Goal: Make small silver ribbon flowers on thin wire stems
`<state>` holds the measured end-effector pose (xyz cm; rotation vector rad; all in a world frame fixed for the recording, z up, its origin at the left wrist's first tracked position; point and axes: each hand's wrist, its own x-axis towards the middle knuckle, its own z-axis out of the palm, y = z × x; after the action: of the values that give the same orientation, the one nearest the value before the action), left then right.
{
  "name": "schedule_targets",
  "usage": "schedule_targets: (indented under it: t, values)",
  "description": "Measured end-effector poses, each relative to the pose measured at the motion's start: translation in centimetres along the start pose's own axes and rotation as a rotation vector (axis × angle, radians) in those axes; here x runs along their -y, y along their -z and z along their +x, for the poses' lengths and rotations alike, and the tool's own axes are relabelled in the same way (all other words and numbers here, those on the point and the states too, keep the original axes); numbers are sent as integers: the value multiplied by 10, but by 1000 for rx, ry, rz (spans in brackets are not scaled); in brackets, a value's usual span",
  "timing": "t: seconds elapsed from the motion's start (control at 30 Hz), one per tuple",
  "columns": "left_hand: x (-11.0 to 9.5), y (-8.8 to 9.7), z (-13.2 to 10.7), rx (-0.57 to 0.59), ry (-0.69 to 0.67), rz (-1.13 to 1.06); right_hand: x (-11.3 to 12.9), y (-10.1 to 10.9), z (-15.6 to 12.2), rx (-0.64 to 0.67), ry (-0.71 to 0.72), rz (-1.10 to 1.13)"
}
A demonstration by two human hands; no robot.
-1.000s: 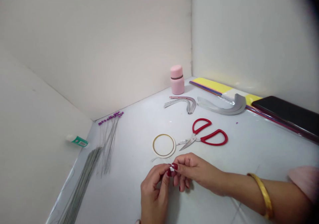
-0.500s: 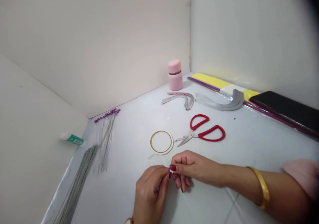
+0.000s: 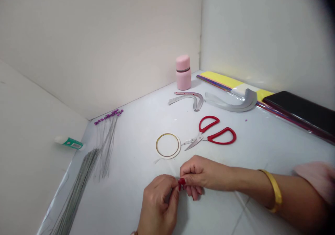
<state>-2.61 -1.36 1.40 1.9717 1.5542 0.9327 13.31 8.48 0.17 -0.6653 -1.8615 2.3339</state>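
My left hand (image 3: 161,200) and my right hand (image 3: 195,177) meet at the fingertips low in the middle of the view. Both are closed in a pinch, thumb against finger. Whatever lies between the fingertips is too small and too covered to make out. Just beyond them a roll of narrow white tape (image 3: 179,148) lies flat, its loose end sticking out toward the front left. Scissors with red handles (image 3: 222,136) rest to its right, blades slightly apart and pointing at the lower left.
At left lie a bundle of grey wires (image 3: 75,189) and thinner wires with purple tips (image 3: 108,116). A green-and-white tube (image 3: 70,143) is at the left edge. Behind are a pink bottle (image 3: 183,73), curved strips (image 3: 199,100), coloured sheets (image 3: 220,78) and a black phone-like slab (image 3: 300,111).
The view has shifted slightly, so the table things sit a little higher in the picture. My hands stay together in the same pinch; the white speck between the fingertips is now hidden.
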Motion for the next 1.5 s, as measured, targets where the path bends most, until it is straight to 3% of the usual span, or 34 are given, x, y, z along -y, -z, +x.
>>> schedule_targets:
  t: [0.3,0.67,1.03,1.2,1.33,1.5]
  values:
    - [0,-9,2,-186,88,-134,0,-5,3,-119,72,107]
    - [0,-6,2,-275,-105,28,1,-8,2,-115,92,101]
    - [10,-4,-1,-248,-98,-88,-5,-8,1,-69,80,179]
    - [8,-6,-1,-237,0,-190,-3,-9,1,-54,79,184]
    - [8,-8,0,-330,109,-267,2,-9,-3,-147,138,36]
    - [11,-10,0,-329,59,-260,4,-7,-9,-281,354,-411]
